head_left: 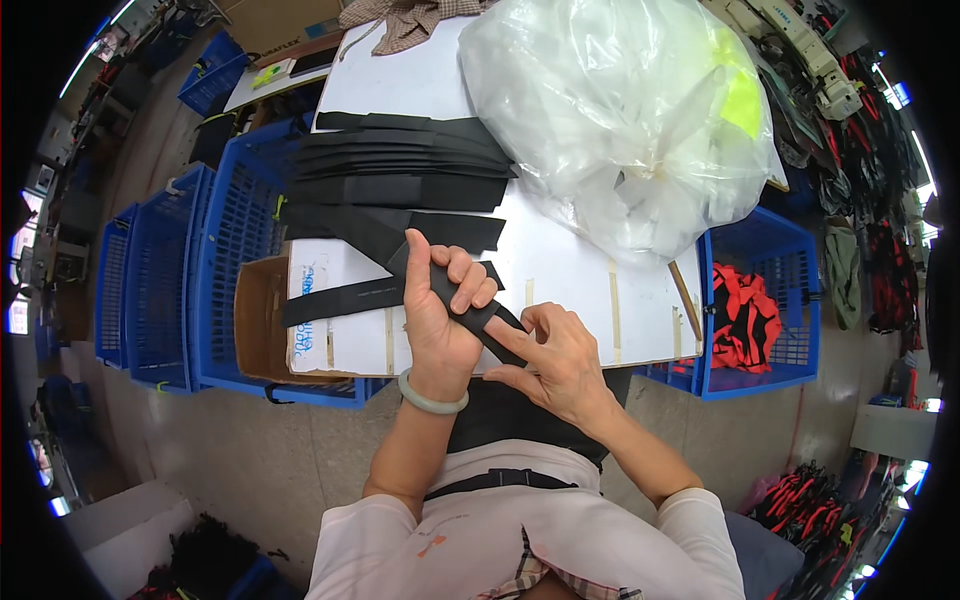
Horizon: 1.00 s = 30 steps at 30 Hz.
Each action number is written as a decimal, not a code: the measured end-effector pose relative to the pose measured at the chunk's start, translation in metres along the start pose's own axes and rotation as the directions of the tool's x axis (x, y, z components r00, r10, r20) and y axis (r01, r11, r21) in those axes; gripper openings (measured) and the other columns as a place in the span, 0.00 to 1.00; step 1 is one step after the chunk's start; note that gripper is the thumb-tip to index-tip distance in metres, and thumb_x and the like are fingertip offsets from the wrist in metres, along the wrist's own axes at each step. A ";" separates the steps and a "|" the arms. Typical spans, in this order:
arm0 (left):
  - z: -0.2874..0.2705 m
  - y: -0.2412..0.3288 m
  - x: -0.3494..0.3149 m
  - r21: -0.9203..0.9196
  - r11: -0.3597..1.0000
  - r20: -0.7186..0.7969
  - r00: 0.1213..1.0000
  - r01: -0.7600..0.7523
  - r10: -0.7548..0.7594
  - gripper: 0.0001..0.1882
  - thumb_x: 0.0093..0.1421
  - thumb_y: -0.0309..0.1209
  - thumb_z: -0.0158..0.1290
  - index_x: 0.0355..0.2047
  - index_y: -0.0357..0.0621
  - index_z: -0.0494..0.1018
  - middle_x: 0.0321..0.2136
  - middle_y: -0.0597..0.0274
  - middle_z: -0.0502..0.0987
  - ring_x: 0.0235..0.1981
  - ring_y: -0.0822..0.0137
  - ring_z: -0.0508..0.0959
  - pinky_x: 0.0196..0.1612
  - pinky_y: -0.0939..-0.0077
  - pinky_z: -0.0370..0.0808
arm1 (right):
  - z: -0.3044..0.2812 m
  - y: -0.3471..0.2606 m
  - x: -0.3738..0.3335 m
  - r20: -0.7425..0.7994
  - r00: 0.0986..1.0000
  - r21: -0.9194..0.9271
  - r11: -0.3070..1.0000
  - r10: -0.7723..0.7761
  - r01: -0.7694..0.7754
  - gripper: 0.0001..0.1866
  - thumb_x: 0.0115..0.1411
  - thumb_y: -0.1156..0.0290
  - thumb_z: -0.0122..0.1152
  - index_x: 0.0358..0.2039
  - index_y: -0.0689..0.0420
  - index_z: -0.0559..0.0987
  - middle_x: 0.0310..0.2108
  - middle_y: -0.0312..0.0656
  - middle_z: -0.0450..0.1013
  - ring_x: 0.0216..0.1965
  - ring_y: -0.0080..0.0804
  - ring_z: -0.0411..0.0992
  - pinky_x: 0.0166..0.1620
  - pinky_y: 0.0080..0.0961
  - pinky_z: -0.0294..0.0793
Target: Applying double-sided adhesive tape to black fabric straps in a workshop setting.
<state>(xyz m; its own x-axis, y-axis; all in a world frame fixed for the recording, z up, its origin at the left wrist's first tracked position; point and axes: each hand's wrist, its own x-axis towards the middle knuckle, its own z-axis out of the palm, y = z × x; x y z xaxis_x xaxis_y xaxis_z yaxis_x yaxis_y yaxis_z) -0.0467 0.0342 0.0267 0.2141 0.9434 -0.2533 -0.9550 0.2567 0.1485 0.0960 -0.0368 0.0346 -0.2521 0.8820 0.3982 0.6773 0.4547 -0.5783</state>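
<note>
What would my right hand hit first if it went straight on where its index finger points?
Likely your left hand, which grips the black strip near that fingertip; depth is unclear here.

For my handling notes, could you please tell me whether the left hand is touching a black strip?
Touching: the head view shows the left hand curled around a black strip.
</note>
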 end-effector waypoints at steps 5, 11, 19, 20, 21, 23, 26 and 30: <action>0.007 0.000 -0.004 -0.007 0.999 -0.056 0.998 -0.038 0.037 0.22 0.67 0.49 0.47 0.24 0.46 0.66 0.17 0.69 0.61 0.11 0.78 0.57 0.17 0.82 0.59 | -0.001 -0.003 0.001 0.122 0.992 0.003 0.999 0.039 -0.040 0.26 0.45 0.55 0.72 0.45 0.50 0.81 0.29 0.43 0.66 0.29 0.37 0.65 0.32 0.30 0.65; 0.018 -0.015 -0.013 0.286 0.948 0.150 0.984 -0.140 0.100 0.25 0.70 0.52 0.36 0.25 0.46 0.61 0.17 0.67 0.60 0.11 0.72 0.60 0.19 0.74 0.67 | 0.006 0.016 -0.019 -0.042 0.971 0.593 0.788 0.237 -0.167 0.18 0.48 0.71 0.71 0.42 0.57 0.79 0.33 0.40 0.72 0.35 0.33 0.68 0.42 0.26 0.68; 0.004 -0.024 -0.020 0.652 0.626 0.512 0.857 -0.427 0.051 0.28 0.69 0.54 0.35 0.34 0.38 0.68 0.28 0.53 0.75 0.34 0.59 0.77 0.55 0.51 0.69 | -0.007 0.008 -0.002 -0.020 0.928 0.484 0.816 0.372 -0.316 0.09 0.47 0.72 0.72 0.29 0.58 0.82 0.26 0.33 0.71 0.36 0.29 0.66 0.45 0.27 0.61; -0.004 -0.022 -0.020 0.674 0.625 0.477 0.878 -0.393 0.037 0.29 0.69 0.53 0.36 0.41 0.34 0.70 0.32 0.51 0.77 0.40 0.57 0.78 0.57 0.54 0.69 | -0.012 0.011 -0.003 -0.027 0.926 0.482 0.816 0.377 -0.319 0.09 0.47 0.72 0.72 0.29 0.58 0.82 0.26 0.33 0.71 0.36 0.29 0.66 0.45 0.27 0.61; -0.002 -0.021 -0.021 0.677 0.627 0.477 0.879 -0.385 0.024 0.29 0.69 0.53 0.36 0.41 0.34 0.70 0.32 0.51 0.77 0.40 0.57 0.78 0.57 0.54 0.69 | -0.018 0.014 -0.005 -0.039 0.938 0.377 0.874 0.345 -0.306 0.09 0.47 0.70 0.72 0.28 0.58 0.82 0.25 0.34 0.71 0.36 0.29 0.66 0.46 0.27 0.60; 0.002 -0.019 -0.022 0.675 0.665 0.380 0.923 -0.319 0.056 0.28 0.71 0.48 0.38 0.46 0.31 0.72 0.36 0.52 0.78 0.43 0.63 0.77 0.54 0.65 0.70 | -0.023 0.020 -0.008 -0.055 0.943 0.265 0.916 0.327 -0.302 0.08 0.47 0.69 0.72 0.27 0.57 0.83 0.23 0.34 0.71 0.37 0.30 0.66 0.46 0.27 0.59; 0.001 -0.021 -0.023 0.692 0.653 0.408 0.913 -0.309 -0.001 0.27 0.71 0.46 0.38 0.50 0.31 0.71 0.41 0.49 0.78 0.46 0.61 0.77 0.55 0.66 0.70 | -0.028 0.025 -0.016 -0.024 0.951 0.367 0.887 0.309 -0.279 0.09 0.44 0.73 0.71 0.28 0.58 0.83 0.23 0.36 0.72 0.33 0.32 0.68 0.39 0.27 0.63; -0.008 -0.031 -0.031 0.880 0.474 0.091 0.980 0.003 -0.176 0.22 0.69 0.41 0.44 0.47 0.30 0.73 0.39 0.52 0.80 0.43 0.66 0.78 0.51 0.72 0.72 | -0.052 0.052 -0.030 -0.307 0.950 -0.120 0.988 0.055 -0.096 0.11 0.42 0.76 0.71 0.29 0.59 0.83 0.27 0.39 0.75 0.32 0.36 0.70 0.38 0.31 0.67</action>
<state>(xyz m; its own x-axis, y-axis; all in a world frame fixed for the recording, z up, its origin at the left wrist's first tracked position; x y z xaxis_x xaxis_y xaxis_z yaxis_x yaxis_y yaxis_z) -0.0256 -0.0050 0.0223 0.3967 0.8986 -0.1874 -0.2717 0.3100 0.9111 0.1745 -0.0460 0.0296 0.0093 0.8250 0.5651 0.7763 0.3503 -0.5241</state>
